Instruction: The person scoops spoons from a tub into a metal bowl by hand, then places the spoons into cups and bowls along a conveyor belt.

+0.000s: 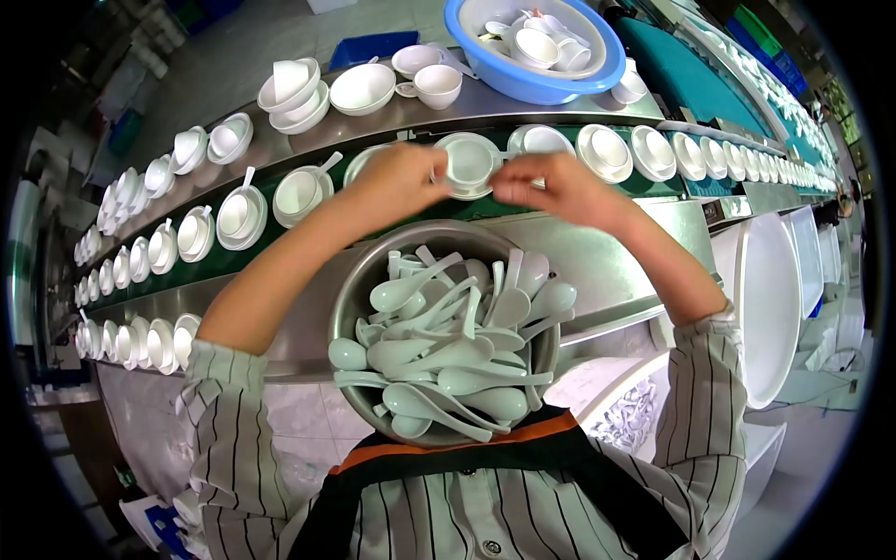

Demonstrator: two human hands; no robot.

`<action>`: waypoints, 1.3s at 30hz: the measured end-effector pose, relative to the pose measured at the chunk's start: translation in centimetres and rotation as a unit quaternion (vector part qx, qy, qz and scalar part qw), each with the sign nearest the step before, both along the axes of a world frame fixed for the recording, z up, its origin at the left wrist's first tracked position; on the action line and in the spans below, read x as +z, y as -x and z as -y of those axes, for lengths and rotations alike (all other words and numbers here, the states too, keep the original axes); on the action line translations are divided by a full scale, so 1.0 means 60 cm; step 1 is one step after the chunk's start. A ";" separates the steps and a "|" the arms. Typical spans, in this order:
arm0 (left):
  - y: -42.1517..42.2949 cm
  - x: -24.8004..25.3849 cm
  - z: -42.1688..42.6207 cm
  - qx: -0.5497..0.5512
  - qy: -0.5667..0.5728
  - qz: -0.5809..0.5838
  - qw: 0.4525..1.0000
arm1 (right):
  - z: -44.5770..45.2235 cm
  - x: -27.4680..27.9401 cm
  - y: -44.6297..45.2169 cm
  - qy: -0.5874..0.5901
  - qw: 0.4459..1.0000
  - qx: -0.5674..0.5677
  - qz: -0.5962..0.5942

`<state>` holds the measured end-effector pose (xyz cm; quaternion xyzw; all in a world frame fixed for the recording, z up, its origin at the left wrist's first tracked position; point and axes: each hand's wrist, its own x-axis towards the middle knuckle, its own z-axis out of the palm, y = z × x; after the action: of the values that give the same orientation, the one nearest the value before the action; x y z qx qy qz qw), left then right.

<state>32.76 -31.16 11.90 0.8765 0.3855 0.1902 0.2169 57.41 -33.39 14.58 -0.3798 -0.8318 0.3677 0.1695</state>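
Observation:
A white bowl [469, 161] stands on a plate on the green conveyor belt, between my two hands. My left hand [411, 177] is at the left edge of this set, its fingertips blurred and partly hidden. On the right edge is my right hand [537, 182], with curved fingers somewhat apart and nothing visible in them. Whether either hand touches the plate is unclear. Below my forearms, close to my body, a round metal basin [350, 289] holds a heap of white soup spoons [448, 350].
More bowl-and-plate sets [241, 215] line the belt on both sides, some with spoons. On the metal ledge behind stand stacked bowls [362, 89], a cup [437, 86] and a blue basin [611, 70] of crockery. A large white tub [761, 308] is at the right.

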 end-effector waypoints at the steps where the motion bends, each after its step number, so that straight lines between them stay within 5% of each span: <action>1: -0.001 0.018 0.040 -0.026 0.093 -0.026 0.995 | 0.024 -0.002 0.001 -0.073 0.995 0.063 0.034; 4: -0.008 0.013 0.112 -0.078 0.067 -0.235 0.967 | 0.063 -0.015 -0.001 -0.218 0.961 0.158 0.063; 8: 0.015 -0.010 0.107 -0.059 0.098 -0.093 0.989 | 0.086 0.040 -0.014 -0.038 0.992 0.071 0.100; 12: 0.015 -0.016 0.126 -0.043 0.096 -0.105 0.989 | 0.082 0.055 -0.014 -0.068 0.985 0.052 0.147; 14: 0.018 -0.023 0.123 -0.061 0.136 -0.098 0.984 | 0.066 0.075 -0.018 -0.102 0.993 0.016 0.061; 16: 0.025 -0.019 0.118 -0.058 0.183 -0.074 0.979 | 0.033 0.103 -0.013 -0.002 0.988 -0.132 -0.075; 18: 0.030 -0.003 0.106 -0.062 0.257 -0.003 0.965 | -0.050 0.075 -0.021 -0.199 0.964 -0.163 -0.068; 21: 0.037 0.012 0.090 0.018 0.428 0.157 0.890 | -0.161 -0.031 -0.019 -0.291 0.940 -0.171 -0.051; 25: 0.067 0.008 0.063 0.136 0.313 0.342 0.876 | -0.177 -0.148 0.005 -0.292 0.951 -0.096 0.022; 28: 0.089 -0.047 0.047 0.219 0.224 0.405 0.859 | -0.130 -0.144 0.003 -0.327 0.943 -0.068 0.001; 31: 0.077 -0.101 0.067 0.289 0.241 0.375 0.847 | -0.038 -0.059 -0.022 -0.048 0.994 -0.097 -0.013; 33: 0.068 -0.108 0.066 0.266 0.221 0.384 0.856 | 0.024 0.006 -0.040 0.054 0.972 0.007 0.228; 35: 0.057 -0.103 0.067 0.245 0.201 0.399 0.861 | 0.073 0.030 -0.057 0.112 0.969 0.055 0.213; 39: -0.025 -0.092 0.064 0.228 0.206 0.413 0.857 | 0.091 0.034 -0.103 0.083 0.993 -0.061 0.052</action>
<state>34.26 -35.02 6.36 0.5404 0.4801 0.4950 0.4822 63.58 -38.83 16.60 -0.4607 -0.7815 0.4043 0.1160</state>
